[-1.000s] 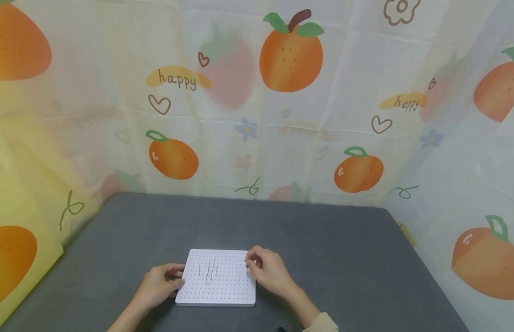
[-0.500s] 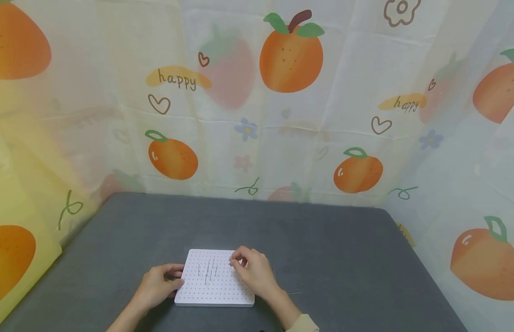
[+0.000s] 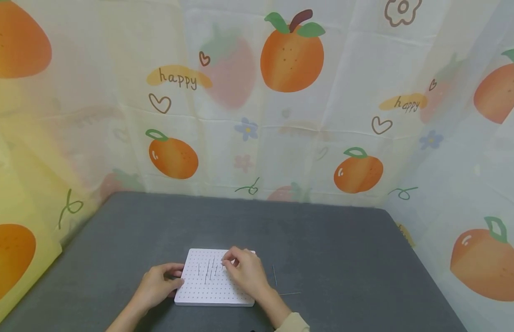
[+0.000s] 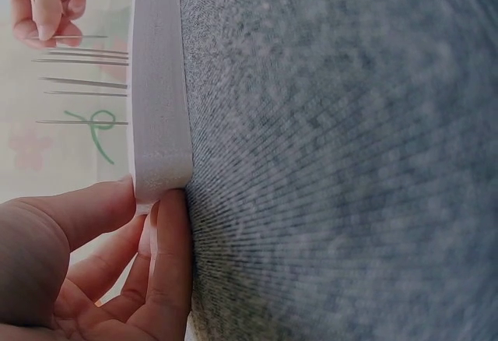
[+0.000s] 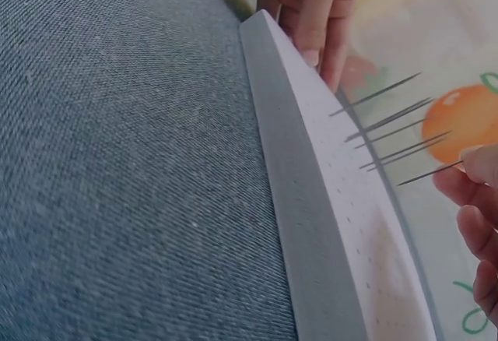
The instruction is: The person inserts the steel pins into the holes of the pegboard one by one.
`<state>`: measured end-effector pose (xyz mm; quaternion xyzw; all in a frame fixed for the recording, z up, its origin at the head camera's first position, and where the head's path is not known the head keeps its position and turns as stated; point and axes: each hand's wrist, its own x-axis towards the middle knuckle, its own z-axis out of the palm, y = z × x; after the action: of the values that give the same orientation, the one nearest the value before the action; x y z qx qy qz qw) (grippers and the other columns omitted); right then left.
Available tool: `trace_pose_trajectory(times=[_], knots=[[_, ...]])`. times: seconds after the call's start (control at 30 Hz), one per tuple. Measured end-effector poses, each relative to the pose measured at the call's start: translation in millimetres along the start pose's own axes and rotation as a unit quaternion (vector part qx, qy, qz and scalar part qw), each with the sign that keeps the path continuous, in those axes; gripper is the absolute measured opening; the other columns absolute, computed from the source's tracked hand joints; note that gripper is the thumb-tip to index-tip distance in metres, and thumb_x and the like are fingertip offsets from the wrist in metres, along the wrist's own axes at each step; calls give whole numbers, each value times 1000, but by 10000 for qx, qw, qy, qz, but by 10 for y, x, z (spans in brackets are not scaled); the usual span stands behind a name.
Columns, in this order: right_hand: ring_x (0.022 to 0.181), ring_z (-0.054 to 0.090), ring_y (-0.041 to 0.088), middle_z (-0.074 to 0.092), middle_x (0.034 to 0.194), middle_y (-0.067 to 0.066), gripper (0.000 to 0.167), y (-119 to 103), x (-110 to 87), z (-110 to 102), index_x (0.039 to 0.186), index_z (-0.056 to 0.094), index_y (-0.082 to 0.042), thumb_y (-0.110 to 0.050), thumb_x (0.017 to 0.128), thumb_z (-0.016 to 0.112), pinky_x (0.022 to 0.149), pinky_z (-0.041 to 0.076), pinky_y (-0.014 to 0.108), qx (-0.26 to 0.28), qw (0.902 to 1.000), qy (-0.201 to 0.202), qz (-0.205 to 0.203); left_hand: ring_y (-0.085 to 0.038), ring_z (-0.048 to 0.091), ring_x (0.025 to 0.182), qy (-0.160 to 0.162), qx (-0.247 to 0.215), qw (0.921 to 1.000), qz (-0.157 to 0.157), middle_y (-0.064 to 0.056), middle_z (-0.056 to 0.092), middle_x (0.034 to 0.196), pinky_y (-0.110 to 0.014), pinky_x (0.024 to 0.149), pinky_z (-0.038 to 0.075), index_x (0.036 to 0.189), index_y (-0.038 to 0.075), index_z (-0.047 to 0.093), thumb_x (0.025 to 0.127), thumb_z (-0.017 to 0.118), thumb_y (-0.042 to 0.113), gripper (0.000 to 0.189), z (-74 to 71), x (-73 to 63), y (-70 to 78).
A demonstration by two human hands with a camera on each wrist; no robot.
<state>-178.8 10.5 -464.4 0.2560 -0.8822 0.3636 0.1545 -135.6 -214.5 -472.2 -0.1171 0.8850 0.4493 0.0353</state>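
Note:
A white pegboard (image 3: pixel 215 295) dotted with rows of small holes lies flat on the grey table. Several thin needles (image 3: pixel 206 272) stand upright in its left-middle part. My left hand (image 3: pixel 157 285) grips the board's left edge, thumb on top and fingers against the side, as the left wrist view shows. Between thumb and index finger my right hand (image 3: pixel 248 272) pinches another needle (image 4: pixel 82 37) over the board, just right of the standing ones. In the left wrist view its lower tip ends a little short of the board's surface.
Two loose needles lie on the grey table (image 3: pixel 344 258) right of the board: one lengthwise needle (image 3: pixel 274 275) and one crosswise needle (image 3: pixel 291 293) near the right forearm. A fruit-print curtain (image 3: pixel 290 152) hangs behind and at both sides.
My right hand has moved left with the needle, from the board's right edge to beside the standing needles. This uncovers the two loose needles. My left hand stays on the board's edge.

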Motion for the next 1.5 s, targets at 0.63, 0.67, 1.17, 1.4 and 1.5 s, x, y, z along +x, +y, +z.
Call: trace_pose_trajectory(times=[0.63, 0.67, 1.17, 1.4, 1.5], knots=[[59, 42, -4, 60, 67, -15, 6, 18, -37, 128, 78, 65, -23, -18, 78, 67, 51, 30, 9, -349, 9991, -142, -205, -14, 59, 66, 18, 51, 9998, 203, -7, 63, 86, -29, 53, 55, 111, -5, 61, 73, 67, 1, 39, -12, 0, -3], [59, 42, -4, 60, 66, -15, 6, 21, -40, 133, 78, 64, -24, -18, 78, 67, 51, 30, 9, -367, 9990, -146, -201, -14, 58, 66, 22, 60, 9998, 207, -7, 63, 85, -29, 52, 54, 111, -5, 61, 73, 67, 1, 39, -12, 0, -3], [58, 39, -4, 53, 61, -16, 7, 29, -68, 162, 77, 65, -25, -19, 78, 66, 50, 29, 11, -408, 9989, -204, -111, -14, 58, 66, 26, 8, 9999, 122, -7, 63, 86, -28, 53, 55, 111, -4, 62, 73, 67, 1, 38, -7, -4, 2], [58, 40, -4, 54, 62, -16, 7, 24, -65, 149, 77, 64, -25, -18, 77, 66, 51, 30, 11, -561, 9979, -258, -202, -14, 58, 66, 22, 53, 10000, 58, -7, 63, 87, -29, 54, 55, 111, -4, 61, 73, 67, 1, 39, 2, 5, 1], [60, 42, -4, 56, 65, -16, 7, 31, -65, 145, 78, 65, -24, -17, 77, 67, 52, 32, 10, -617, 9972, -347, -228, -14, 58, 67, -9, 53, 10000, 18, -8, 63, 88, -30, 54, 55, 112, -5, 61, 74, 67, 2, 39, 5, 10, -10]])
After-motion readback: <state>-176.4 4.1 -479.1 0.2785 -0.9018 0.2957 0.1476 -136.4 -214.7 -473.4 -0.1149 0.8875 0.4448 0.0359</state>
